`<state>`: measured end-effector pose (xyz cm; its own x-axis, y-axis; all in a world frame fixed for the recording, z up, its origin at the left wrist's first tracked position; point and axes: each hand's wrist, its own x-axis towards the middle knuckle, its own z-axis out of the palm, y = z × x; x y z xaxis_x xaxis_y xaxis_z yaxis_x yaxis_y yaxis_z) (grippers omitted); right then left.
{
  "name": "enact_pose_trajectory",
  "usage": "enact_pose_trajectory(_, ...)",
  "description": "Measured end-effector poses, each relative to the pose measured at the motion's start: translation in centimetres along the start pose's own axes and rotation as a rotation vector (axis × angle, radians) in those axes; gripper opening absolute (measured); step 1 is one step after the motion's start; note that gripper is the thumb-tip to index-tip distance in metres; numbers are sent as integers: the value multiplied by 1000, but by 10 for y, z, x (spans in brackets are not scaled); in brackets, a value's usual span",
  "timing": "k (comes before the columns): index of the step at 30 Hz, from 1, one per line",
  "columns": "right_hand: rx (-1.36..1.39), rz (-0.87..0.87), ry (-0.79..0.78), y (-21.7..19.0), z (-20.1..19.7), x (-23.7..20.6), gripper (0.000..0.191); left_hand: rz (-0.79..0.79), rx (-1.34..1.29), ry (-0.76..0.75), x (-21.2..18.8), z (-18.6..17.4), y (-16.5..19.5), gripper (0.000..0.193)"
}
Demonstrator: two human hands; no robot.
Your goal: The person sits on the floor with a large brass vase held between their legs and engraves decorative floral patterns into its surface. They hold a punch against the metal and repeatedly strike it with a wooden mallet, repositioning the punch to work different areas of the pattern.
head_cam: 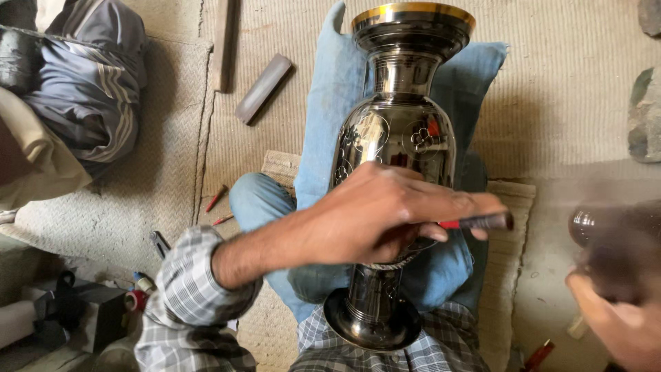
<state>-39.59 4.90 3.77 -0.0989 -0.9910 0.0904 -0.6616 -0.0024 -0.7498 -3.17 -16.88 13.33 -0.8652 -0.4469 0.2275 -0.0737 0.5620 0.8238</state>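
The left hand point(385, 210) was closed in a pinch around a slim engraving tool with a red shaft and a dark tip point(478, 222), fingers pressed together on it, the tip jutting out past the fingertips to the right. Directly under that pinch lay the tall dark polished metal vase with a gold-rimmed mouth point(396, 134), resting lengthwise along the person's lap, its flared foot point(372, 324) toward the body and its mouth away. The knuckles hid the part of the vase just beneath them, so whether the tip touched the metal could not be told.

The right hand point(613, 324) sat well off to the right of the grip, blurred, closed on a blurred dark rounded object point(609, 238); what kind of object could not be made out.

The likely trouble was a slip: on so glossy and curved a surface the hard tip could skate and scratch beyond the pattern. The vase, being round and propped only on a blue cloth point(323, 117) over the knees, could also roll.

The vase looked mirror-bright, nearly black, with pale engraved floral medallions on its shoulder just beyond the pinch, and a narrow neck.

Farther out to the left, on the woven mat point(551, 103), lay a dark rectangular block point(263, 87).
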Motion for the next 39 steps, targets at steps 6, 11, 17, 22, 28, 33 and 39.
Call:
enact_pose_trajectory(6,-224,108,-182,10,-20,32,25,-134,11,365,-26,21,16,68)
enact_pose_trajectory(11,-286,94,-267,-16,-20,76,24,-188,-37,687,-35,41,32,54)
enact_pose_trajectory(17,-318,74,-325,-39,-9,103,24,-254,-140,915,-39,59,44,49)
enact_pose_trajectory(22,-353,55,-363,-55,-3,120,24,-296,-209,1004,-41,72,45,44)
enact_pose_trajectory(28,-389,2,-426,-80,-4,152,24,-227,-203,1072,-47,87,39,48)
enact_pose_trajectory(33,-393,-5,-449,-89,-5,168,24,-285,-278,1117,-53,99,35,46)
enact_pose_trajectory(39,-382,12,-450,-86,-5,168,24,-248,-292,1105,-53,102,32,46)
